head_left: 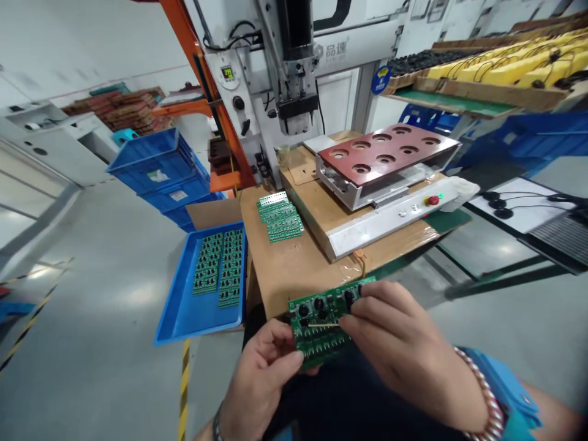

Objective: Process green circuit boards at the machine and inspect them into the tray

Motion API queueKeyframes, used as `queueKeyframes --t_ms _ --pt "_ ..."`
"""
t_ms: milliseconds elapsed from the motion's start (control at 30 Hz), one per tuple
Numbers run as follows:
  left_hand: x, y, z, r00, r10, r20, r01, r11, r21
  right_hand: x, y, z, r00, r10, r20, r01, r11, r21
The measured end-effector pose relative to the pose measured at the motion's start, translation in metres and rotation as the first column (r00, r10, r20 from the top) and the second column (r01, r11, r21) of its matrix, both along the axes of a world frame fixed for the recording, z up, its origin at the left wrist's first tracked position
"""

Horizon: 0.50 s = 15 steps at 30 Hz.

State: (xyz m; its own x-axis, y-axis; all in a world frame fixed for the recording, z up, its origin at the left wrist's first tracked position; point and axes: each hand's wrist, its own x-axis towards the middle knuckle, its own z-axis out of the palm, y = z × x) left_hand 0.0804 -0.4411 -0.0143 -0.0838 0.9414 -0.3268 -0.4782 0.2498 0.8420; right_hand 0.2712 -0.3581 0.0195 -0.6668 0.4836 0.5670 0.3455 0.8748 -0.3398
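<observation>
A green circuit board panel (321,324) with several black round parts on it is held low in front of me. My left hand (261,373) grips its lower left edge, thumb on top. My right hand (395,343) is closed on its right end, with fingers pinched over the board's top near the black parts. A thin tan stick lies across the board under my right fingers. A beaded bracelet (482,392) sits on my right wrist.
A cardboard-topped bench (285,263) carries a stack of green boards (279,215) and a machine with a red-brown holed fixture plate (386,150). A blue tray (184,312) with green boards lies at left, blue crates (156,165) behind. Shelves with yellow parts (519,64) stand at right.
</observation>
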Motion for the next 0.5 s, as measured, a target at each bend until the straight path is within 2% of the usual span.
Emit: queueKeyframes --t_ms 500 --pt "-0.0010 0.0002 -0.0034 0.999 -0.020 -0.049 0.019 0.999 -0.034 0.0010 0.0036 -0.0029 1.000 -0.009 -0.005 0.009 1.000 -0.025"
